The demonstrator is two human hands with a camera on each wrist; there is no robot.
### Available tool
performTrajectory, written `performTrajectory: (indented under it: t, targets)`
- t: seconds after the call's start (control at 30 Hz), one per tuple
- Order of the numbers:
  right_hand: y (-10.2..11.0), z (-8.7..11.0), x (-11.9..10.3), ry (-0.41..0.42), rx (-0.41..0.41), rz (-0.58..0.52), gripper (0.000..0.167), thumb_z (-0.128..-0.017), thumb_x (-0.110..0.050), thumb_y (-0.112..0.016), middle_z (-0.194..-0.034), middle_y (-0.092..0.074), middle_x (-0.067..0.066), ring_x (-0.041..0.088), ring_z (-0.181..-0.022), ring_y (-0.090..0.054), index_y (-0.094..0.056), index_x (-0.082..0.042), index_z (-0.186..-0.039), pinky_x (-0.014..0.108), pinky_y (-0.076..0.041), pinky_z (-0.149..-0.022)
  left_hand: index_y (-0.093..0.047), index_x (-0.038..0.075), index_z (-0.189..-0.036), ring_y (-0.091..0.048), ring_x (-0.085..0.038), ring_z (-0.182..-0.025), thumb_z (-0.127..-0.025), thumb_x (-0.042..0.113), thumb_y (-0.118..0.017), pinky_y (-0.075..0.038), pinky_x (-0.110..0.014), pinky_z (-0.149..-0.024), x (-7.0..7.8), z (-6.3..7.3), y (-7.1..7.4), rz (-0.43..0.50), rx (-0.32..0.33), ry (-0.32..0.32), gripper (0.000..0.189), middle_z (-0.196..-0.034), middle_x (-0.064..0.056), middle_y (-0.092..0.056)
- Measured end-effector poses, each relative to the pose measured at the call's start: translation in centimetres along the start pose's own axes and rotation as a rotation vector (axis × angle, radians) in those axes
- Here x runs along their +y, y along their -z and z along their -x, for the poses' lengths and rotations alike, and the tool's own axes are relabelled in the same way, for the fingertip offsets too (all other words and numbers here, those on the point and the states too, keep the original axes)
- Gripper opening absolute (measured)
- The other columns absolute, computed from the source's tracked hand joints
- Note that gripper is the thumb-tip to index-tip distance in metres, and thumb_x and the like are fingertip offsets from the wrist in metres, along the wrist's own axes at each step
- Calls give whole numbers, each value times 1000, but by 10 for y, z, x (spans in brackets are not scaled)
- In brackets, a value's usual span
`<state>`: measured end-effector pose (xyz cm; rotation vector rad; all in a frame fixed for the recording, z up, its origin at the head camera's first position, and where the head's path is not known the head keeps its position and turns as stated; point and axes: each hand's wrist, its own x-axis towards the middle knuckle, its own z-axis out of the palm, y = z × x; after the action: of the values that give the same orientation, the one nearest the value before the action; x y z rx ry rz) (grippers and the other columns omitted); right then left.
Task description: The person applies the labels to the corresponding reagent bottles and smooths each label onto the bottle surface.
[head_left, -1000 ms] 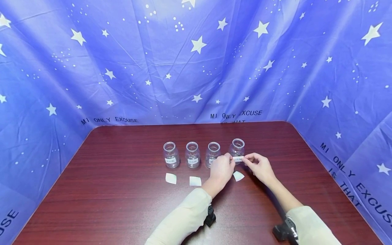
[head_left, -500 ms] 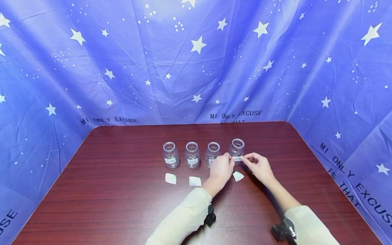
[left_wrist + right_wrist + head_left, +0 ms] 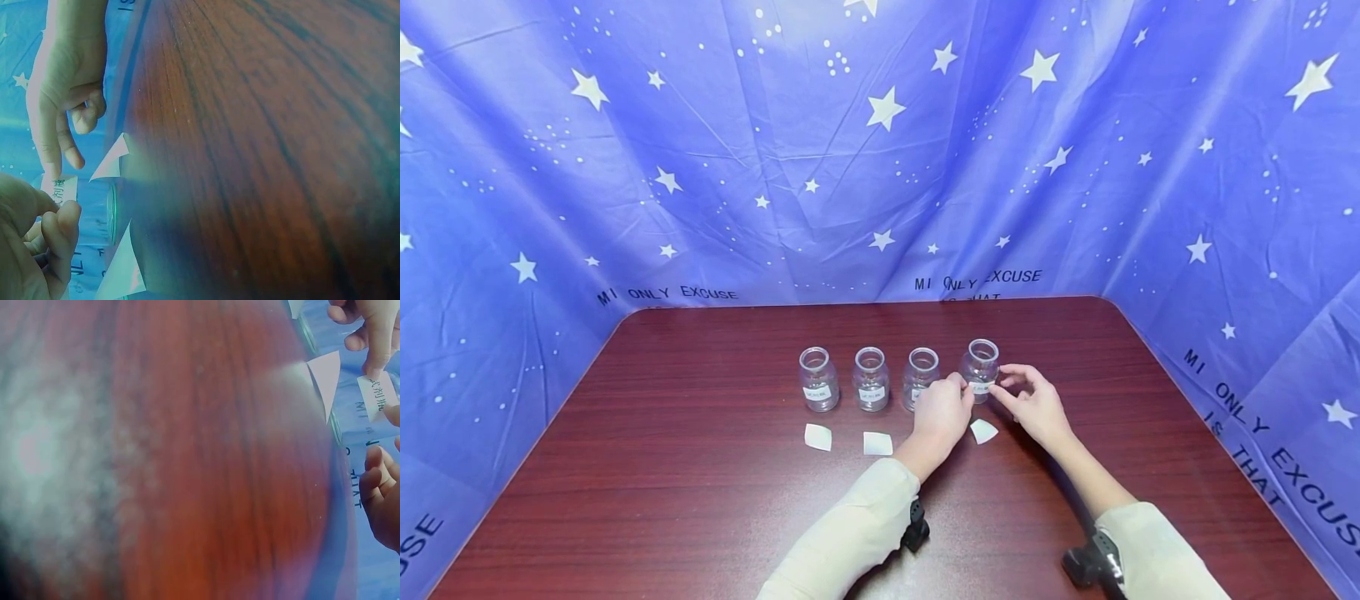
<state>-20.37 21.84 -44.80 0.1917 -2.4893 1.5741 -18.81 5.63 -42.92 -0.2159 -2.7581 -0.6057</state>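
Observation:
In the head view, my left hand (image 3: 942, 412) pinches the left end of a small white printed label (image 3: 981, 388) at the front of the rightmost glass jar (image 3: 983, 360). My right thumb touches the label's right end, while the other fingers of my right hand (image 3: 1039, 410) are spread beside the jar. The right wrist view has both hands at the label (image 3: 377, 394), which bears dark characters. Its back and the hidden left fingertips cannot be made out. Three more clear jars stand upright to the left: one (image 3: 817, 367), another (image 3: 871, 367), and a third (image 3: 922, 367) partly behind my left hand.
White paper squares lie before the jars: one (image 3: 818, 437) at left, one (image 3: 877, 443) beside it, and one (image 3: 983, 432) between my forearms. The other jars carry similar labels. A starry blue curtain (image 3: 820, 125) surrounds the dark red table (image 3: 685, 467).
My right index finger has come off the label and spread toward the jar's side; the thumb stays on it. The label now sits lower and flatter on the jar. My left hand is nearly still.

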Motion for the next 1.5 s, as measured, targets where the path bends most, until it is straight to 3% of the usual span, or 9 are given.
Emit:
performTrajectory:
  t: [0.23,0.43,0.63,0.9,1.27,1.5]
  targets:
    - [-2,-4,1,-14,-86,-21,64,-80,-17,-74,-117,-59,23,14,-48,-57,-44,-7,-135,28,-45,-40,-65,16,-84,-67,-18,-62,-90,28,-58,-49,-30,-53,1,0,0,-7,6,1,15,-71,-1,-70]
    - [-3,-4,-2,-38,-130,-47,63,-83,-19,-71,-121,-59,23,21,-50,-60,-43,-3,-136,27,-43,-38,-64,14,-81,-67,-20,-61,-89,27,-58,-49,-31,-52,2,0,0,-21,15,1,16,-69,-2,-70]
    - [3,2,-23,-41,-184,-54,57,-88,-10,-64,-120,-58,28,25,-51,-59,-39,4,-138,29,-44,-39,-62,12,-78,-68,-21,-61,-91,27,-57,-49,-32,-51,2,0,0,-28,-2,4,21,-68,-4,-69]
    - [4,-6,4,-48,-228,-58,60,-91,-24,-61,-125,-56,25,12,-52,-58,-36,-4,-142,30,-44,-39,-62,11,-76,-67,-21,-60,-92,29,-56,-49,-31,-49,2,1,-1,-51,-11,2,24,-67,-6,-69]
    - [7,-8,4,-66,-238,-87,58,-92,-24,-59,-128,-55,25,13,-54,-60,-36,-5,-143,30,-44,-40,-63,7,-77,-68,-22,-63,-92,33,-56,-51,-32,-52,2,2,-2,-78,-15,3,30,-67,-8,-69]
    - [8,-6,1,-102,-247,-114,56,-92,-22,-59,-129,-54,25,17,-55,-61,-38,-5,-142,30,-44,-40,-63,3,-98,-70,-23,-70,-95,35,-51,-53,-32,-58,3,2,0,-53,-76,44,34,-74,-11,-71]
